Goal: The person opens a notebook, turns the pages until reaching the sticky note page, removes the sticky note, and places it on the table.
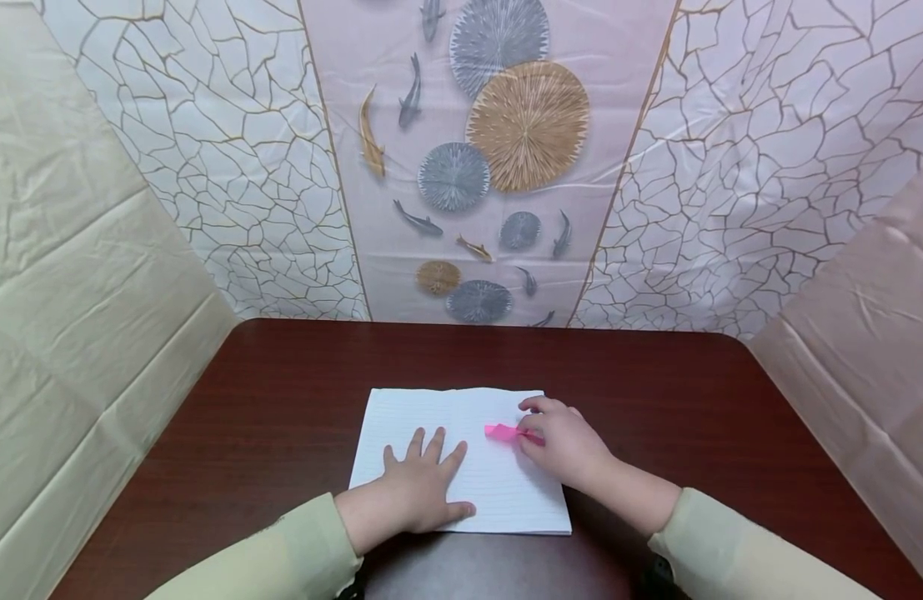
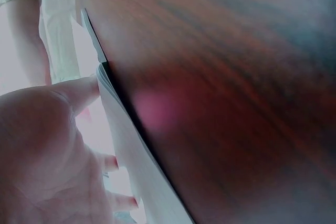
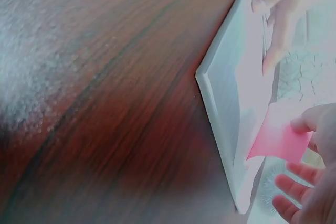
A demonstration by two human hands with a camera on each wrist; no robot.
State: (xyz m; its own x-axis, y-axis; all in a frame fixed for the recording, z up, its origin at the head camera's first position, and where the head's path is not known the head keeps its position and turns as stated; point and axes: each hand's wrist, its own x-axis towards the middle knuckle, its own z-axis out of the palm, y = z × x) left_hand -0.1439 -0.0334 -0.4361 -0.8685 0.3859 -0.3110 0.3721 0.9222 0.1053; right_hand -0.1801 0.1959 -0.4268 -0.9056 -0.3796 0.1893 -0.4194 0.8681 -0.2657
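Note:
An open lined notebook (image 1: 506,500) lies on the table, its white pages facing up. My left hand (image 1: 419,492) rests spread on the left page, with the thumb reaching across onto the right one. Over the right page, my right hand (image 1: 562,437) pinches a pink sticky note (image 1: 500,432) between thumb and index finger. In the right wrist view the sticky note (image 3: 281,137) bends, its far edge right at the page, while the other fingers (image 3: 294,187) stay off it. The left wrist view shows the left palm (image 2: 47,156) beside the notebook's edge.
The dark reddish-brown table (image 1: 281,392) has rounded far corners. A patterned cloth backdrop (image 1: 469,250) with fish and round leaf shapes hangs behind it. Beige cloth panels (image 1: 78,350) flank both sides.

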